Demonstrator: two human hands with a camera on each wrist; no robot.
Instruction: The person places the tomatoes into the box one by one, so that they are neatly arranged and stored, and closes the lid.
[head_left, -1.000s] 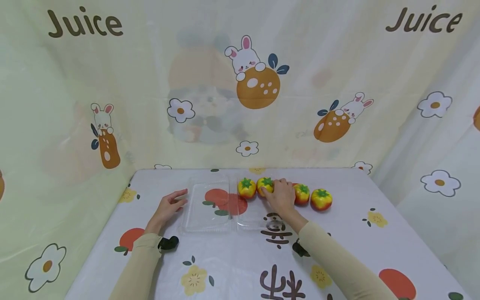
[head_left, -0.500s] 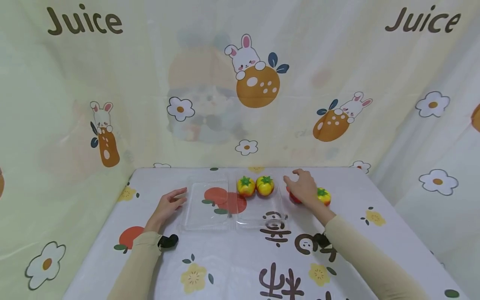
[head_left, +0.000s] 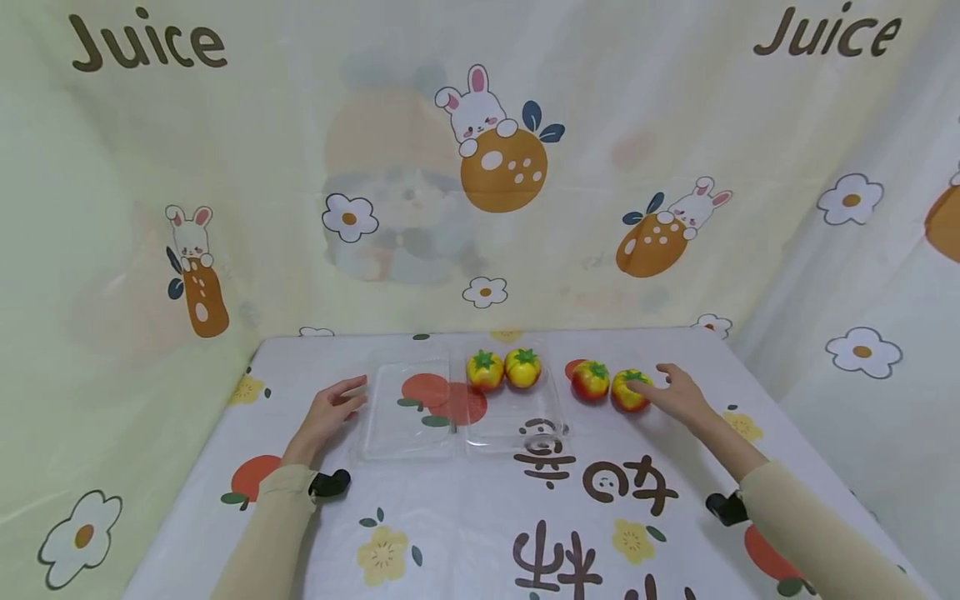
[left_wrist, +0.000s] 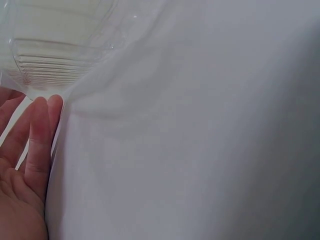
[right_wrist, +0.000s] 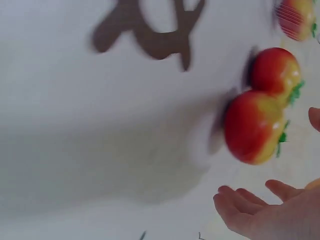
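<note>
A transparent plastic clamshell box lies opened flat on the table. In its right half, at the back, sit two red-and-yellow round fruits with green leafy tops, the left one beside the right one. Two more such fruits stand outside the box, one nearer to it and the other further right. My right hand is at the right of that last fruit, fingers spread; the right wrist view shows a gap between fingertips and fruit. My left hand has its extended fingertips at the box's left edge.
A white tablecloth with printed fruit, flowers and dark lettering covers the table. Behind it hangs a patterned curtain, and further curtains close off both sides. A black wrist camera sits at the right cuff, another at the left.
My right hand has left the second fruit in the box and passed rightward over the two loose fruits to the far one's right side. My left hand stays at the box edge.
</note>
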